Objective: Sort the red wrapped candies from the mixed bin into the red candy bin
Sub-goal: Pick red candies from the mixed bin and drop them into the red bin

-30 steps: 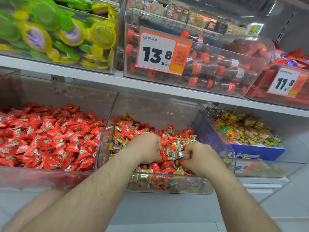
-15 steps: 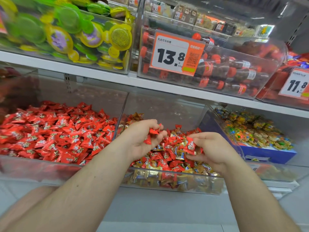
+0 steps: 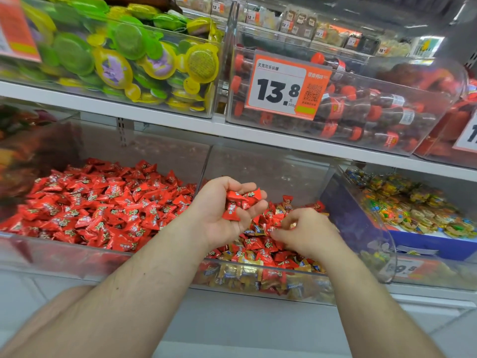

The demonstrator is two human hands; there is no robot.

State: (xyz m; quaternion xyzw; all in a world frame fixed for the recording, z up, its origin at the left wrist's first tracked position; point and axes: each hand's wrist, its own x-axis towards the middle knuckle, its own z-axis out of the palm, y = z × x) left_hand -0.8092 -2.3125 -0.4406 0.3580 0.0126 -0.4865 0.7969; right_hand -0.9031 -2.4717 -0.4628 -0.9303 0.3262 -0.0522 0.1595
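My left hand [image 3: 219, 218] is palm up and cupped around several red wrapped candies [image 3: 240, 202], held above the left side of the mixed bin [image 3: 271, 171]. That clear bin holds red and gold-blue wrapped candies [image 3: 260, 251]. My right hand [image 3: 307, 233] is palm down in the pile, fingers curled with the tips among the wrappers; whether they pinch a candy is hidden. Left of the divider, the red candy bin [image 3: 64, 257] is filled with red wrapped candies [image 3: 103, 202].
A clear bin with a blue box of multicoloured sweets [image 3: 413, 210] stands to the right. On the white shelf [image 3: 180, 125] above are bins of green-yellow jelly cups [image 3: 124, 55] and cola-bottle sweets [image 3: 361, 112] with an orange 13.8 price tag [image 3: 284, 86].
My left hand has turned palm up and opened into a cup showing its red candies. My right hand, which held a red candy near it, has dropped back into the mixed pile.
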